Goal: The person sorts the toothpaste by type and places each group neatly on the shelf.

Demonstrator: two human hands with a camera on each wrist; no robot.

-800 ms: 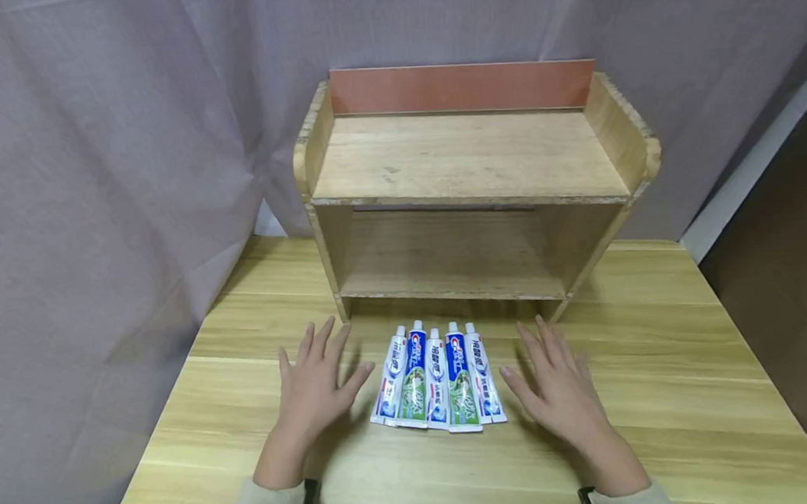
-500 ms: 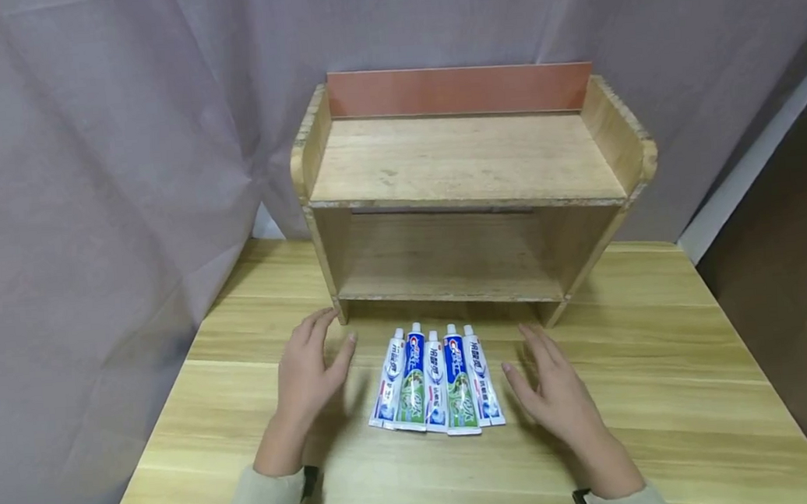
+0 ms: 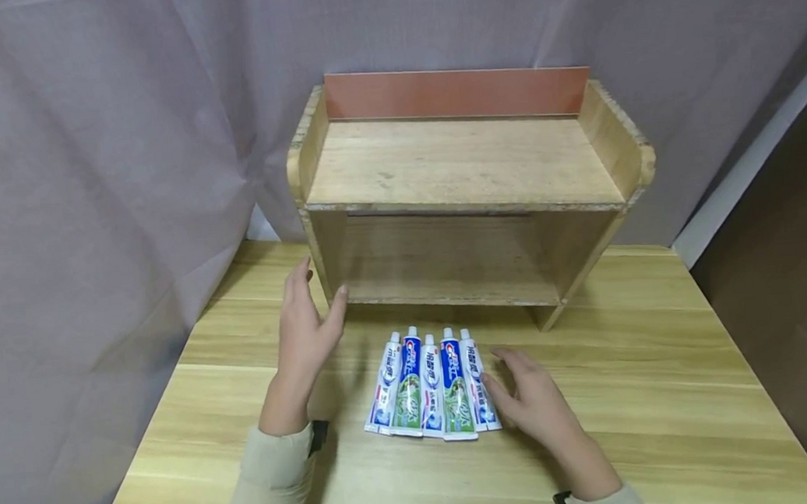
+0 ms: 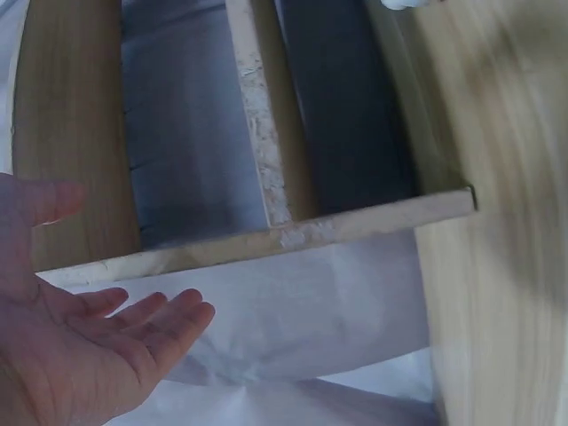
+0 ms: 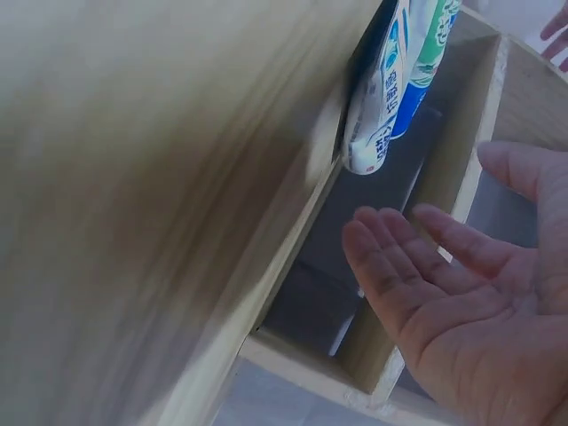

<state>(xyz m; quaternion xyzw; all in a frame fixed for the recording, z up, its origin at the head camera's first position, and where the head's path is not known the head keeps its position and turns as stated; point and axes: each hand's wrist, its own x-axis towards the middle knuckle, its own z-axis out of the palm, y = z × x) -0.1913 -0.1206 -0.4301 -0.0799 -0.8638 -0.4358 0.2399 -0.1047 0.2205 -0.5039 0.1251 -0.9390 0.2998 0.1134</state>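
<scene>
My left hand [image 3: 302,329] is raised at the left side panel of a small wooden shelf [image 3: 461,170]. Its thumb is before the panel's front edge and the fingers are on the outer side. In the left wrist view that hand [image 4: 98,346] looks open, with a gap to the panel edge [image 4: 195,253]. Several toothpaste tubes lie fanned side by side on the table, caps toward the shelf. Beside the rightmost white toothpaste tube [image 3: 479,387] is my right hand [image 3: 537,407], holding nothing. The right wrist view shows this hand [image 5: 461,302] with loosely bent fingers, apart from the tube [image 5: 377,115].
The shelf has two levels and a reddish-brown back strip [image 3: 456,94]. It stands at the back of the light wooden table [image 3: 666,390]. Grey cloth [image 3: 90,188] hangs behind and to the left. A dark brown surface [image 3: 792,279] borders the right side.
My left hand has moved forward and up to the shelf's left side panel. The right hand has drawn slightly back and left, closer to the tubes. The tubes stay in place.
</scene>
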